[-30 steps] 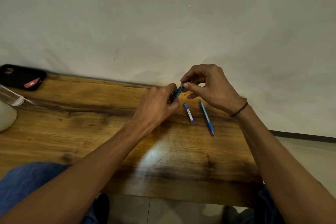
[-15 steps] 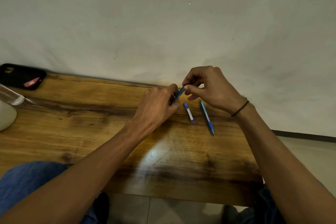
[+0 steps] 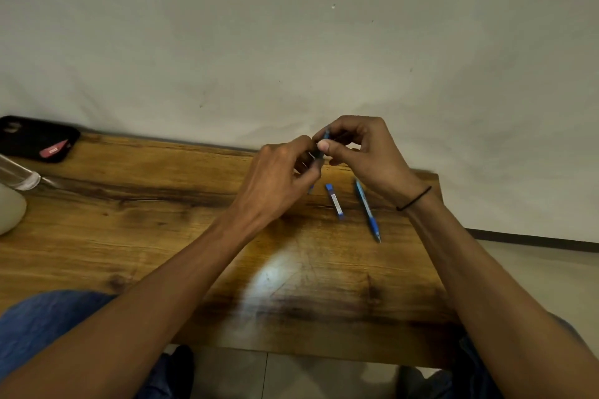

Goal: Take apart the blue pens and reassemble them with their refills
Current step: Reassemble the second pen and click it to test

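both hands' grip, left hand [image 3: 278, 181] and right hand [image 3: 366, 152], pinches one blue pen [image 3: 325, 136] above the wooden surface [image 3: 162, 220], beside a second pen [image 3: 368, 209] and a barrel piece [image 3: 335, 201] whose label is unreadable.

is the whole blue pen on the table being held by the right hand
No, the whole blue pen lies untouched on the table; the right hand pinches another pen part above it.

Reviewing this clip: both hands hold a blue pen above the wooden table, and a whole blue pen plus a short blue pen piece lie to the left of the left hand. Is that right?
Not quite. In the head view the whole blue pen and the short blue pen piece lie on the wooden table under the right hand, to the right of the left hand. Both hands do hold a blue pen.
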Available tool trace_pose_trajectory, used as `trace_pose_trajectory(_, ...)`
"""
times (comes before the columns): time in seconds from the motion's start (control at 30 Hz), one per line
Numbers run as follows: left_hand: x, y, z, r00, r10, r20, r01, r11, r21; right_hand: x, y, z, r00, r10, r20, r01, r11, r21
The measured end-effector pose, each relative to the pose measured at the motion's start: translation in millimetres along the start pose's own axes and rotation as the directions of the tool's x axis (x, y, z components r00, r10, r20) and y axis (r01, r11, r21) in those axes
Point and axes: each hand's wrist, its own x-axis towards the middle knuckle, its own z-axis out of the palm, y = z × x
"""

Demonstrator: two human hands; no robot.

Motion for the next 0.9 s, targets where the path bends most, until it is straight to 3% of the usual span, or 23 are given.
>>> trace_pose_trajectory(0.1,0,0,-5,0.998,-0.066,-0.010,0.064,0.987,-0.147,0,-4,7,0.997,-0.019,-0.076,0.022,0.999,0.042)
trace_pose_trajectory(0.23,2,0,-13,0.986,-0.167,-0.026,0.151,0.939,-0.309,-1,-17,10,0.987,-0.008,-0.159,0.047,0.969,0.241)
trace_pose_trajectory(0.33,3,-1,-18,0.962,-0.273,-0.032,0.238,0.886,-0.398,-3,-31,17,0.981,0.083,-0.176,0.003,0.897,0.441)
trace_pose_trajectory(0.47,2,2,-19,0.952,-0.306,-0.035,0.270,0.884,-0.382,-8,-43,25,0.976,0.188,-0.110,-0.069,0.747,0.661)
trace_pose_trajectory(0.9,2,1,-17,0.956,-0.290,-0.050,0.253,0.898,-0.359,-10,-54,21,0.946,0.308,-0.105,-0.086,0.550,0.831)
